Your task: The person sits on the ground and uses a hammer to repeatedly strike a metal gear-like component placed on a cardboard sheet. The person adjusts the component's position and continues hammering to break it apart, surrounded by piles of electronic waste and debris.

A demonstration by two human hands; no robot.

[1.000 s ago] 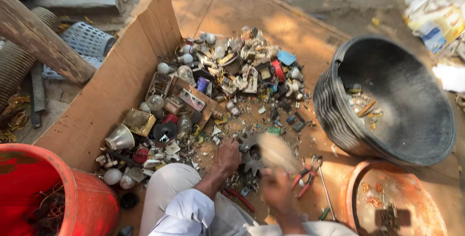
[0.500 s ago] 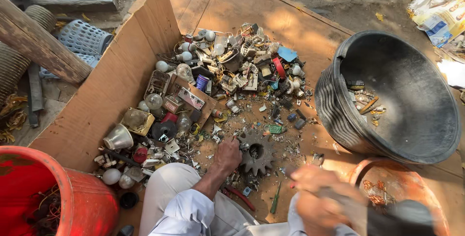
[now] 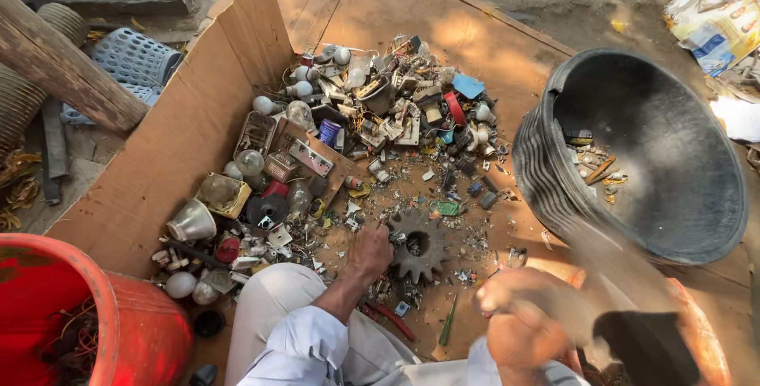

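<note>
Touching the gear (image 3: 418, 242), left fingers (image 3: 378, 237) curled; right hand (image 3: 522, 324) gripping something (blurred).

The pile of scrap bits (image 3: 348, 140) lies in the middle on the cardboard sheet (image 3: 182, 140). The gear wheel (image 3: 419, 243) sits at six o'clock of the pile, touching the left hand (image 3: 370, 253). The big tub (image 3: 641, 148) stands at three o'clock, the bucket (image 3: 87, 323) at eight o'clock
</note>
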